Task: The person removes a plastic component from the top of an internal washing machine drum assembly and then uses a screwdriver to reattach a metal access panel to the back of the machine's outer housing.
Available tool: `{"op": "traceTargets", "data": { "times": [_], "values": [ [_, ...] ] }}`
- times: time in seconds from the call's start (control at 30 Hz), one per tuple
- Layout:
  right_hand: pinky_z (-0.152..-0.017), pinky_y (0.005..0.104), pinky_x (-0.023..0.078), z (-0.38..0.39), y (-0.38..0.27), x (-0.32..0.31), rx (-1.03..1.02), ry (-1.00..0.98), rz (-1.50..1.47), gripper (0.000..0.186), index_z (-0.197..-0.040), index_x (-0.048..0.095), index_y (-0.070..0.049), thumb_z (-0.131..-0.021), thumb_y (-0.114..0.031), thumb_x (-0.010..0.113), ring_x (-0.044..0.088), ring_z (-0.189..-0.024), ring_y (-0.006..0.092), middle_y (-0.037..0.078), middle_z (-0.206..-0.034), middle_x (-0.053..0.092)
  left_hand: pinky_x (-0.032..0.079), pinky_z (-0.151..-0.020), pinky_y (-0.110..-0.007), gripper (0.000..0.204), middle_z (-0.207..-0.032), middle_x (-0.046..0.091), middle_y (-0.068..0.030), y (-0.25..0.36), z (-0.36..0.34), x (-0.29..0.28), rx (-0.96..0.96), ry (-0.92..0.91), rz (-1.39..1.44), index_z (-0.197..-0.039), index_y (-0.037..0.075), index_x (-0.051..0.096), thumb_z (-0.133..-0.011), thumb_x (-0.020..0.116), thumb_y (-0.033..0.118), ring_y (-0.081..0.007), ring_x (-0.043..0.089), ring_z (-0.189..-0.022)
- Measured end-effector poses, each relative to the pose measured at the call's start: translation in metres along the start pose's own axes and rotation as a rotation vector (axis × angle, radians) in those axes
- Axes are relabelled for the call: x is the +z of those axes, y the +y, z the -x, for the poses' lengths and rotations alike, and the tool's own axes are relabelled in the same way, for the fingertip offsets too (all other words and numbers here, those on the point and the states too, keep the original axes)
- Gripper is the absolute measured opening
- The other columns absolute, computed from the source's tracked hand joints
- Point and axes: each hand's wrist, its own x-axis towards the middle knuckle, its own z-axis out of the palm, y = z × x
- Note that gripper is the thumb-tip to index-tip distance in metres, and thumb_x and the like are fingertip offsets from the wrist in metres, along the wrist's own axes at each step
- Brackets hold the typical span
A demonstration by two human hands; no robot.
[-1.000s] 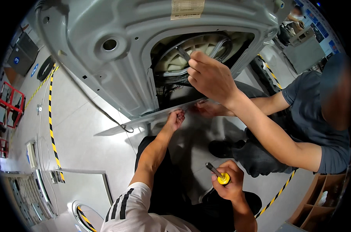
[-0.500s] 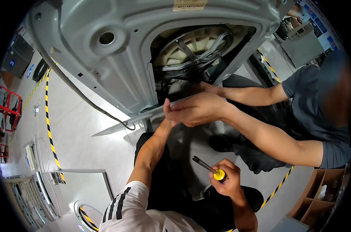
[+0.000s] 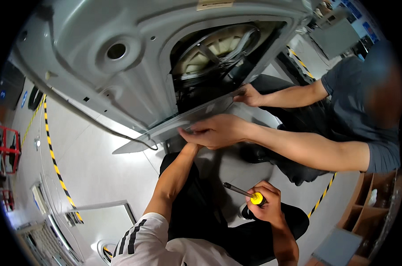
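Above me leans a grey metal machine casing (image 3: pixel 134 88), tilted, with a large ribbed wheel (image 3: pixel 210 55) showing through its opening. Along the lower edge of that opening lies a flat grey panel (image 3: pixel 183 122). My left forearm (image 3: pixel 176 173) reaches up to the panel, but a co-worker's hand (image 3: pixel 221 131) covers most of my left hand, so its fingers are hidden. The co-worker's other hand (image 3: pixel 250 95) pinches the panel's right end. Low in front of my lap, my right hand (image 3: pixel 269 204) is closed around a yellow-handled nut driver (image 3: pixel 256 198), its shaft pointing up and left.
A grey hose (image 3: pixel 90 117) hangs from the casing's left side, its end over the panel. The co-worker (image 3: pixel 360 102) crouches at right. Behind them stands a partitioned brown box (image 3: pixel 365 213). A pale panel (image 3: pixel 103 221) rests at lower left, beside striped floor tape (image 3: pixel 54 164).
The co-worker's far hand has come out from the opening to the panel's right end. Their near hand has shifted slightly down, covering my left thumb. My right hand still holds the nut driver.
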Motion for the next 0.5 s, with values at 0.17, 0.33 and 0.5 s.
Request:
{"op": "traceTargets", "data": {
  "times": [0.17,0.33,0.5],
  "values": [
    [-0.057,0.0261,0.047,0.021,-0.034,-0.006,0.082,0.032,0.017,0.016,-0.076,0.063,-0.001,-0.06,-0.001,0.068,0.06,-0.06,0.0206,0.009,-0.069,0.059,0.046,-0.06,-0.036,0.022,-0.081,0.059,-0.0116,-0.072,-0.129,-0.101,-0.643,-0.656,-0.128,-0.1,0.002,0.055,-0.092,0.037,0.014,-0.0248,0.056,-0.068],
    [-0.057,0.026,0.047,0.026,-0.031,-0.009,0.046,0.012,-0.016,0.016,-0.076,0.063,-0.001,-0.06,0.0,0.068,0.061,-0.06,0.0211,0.008,-0.069,0.059,0.047,-0.061,-0.035,0.021,-0.082,0.059,-0.0105,-0.084,-0.144,-0.12,-0.733,-0.82,-0.285,-0.101,0.003,0.055,-0.091,0.04,0.013,-0.0243,0.057,-0.069],
    [-0.055,0.0266,0.047,0.038,-0.008,-0.005,-0.054,-0.017,-0.135,0.019,-0.079,0.063,-0.003,-0.06,0.0,0.068,0.059,-0.059,0.0216,0.007,-0.069,0.058,0.048,-0.061,-0.034,0.02,-0.083,0.06,-0.0095,-0.081,-0.137,-0.142,-0.642,-0.906,-0.453,-0.102,0.003,0.055,-0.091,0.042,0.013,-0.0237,0.057,-0.069]
  ]
}}
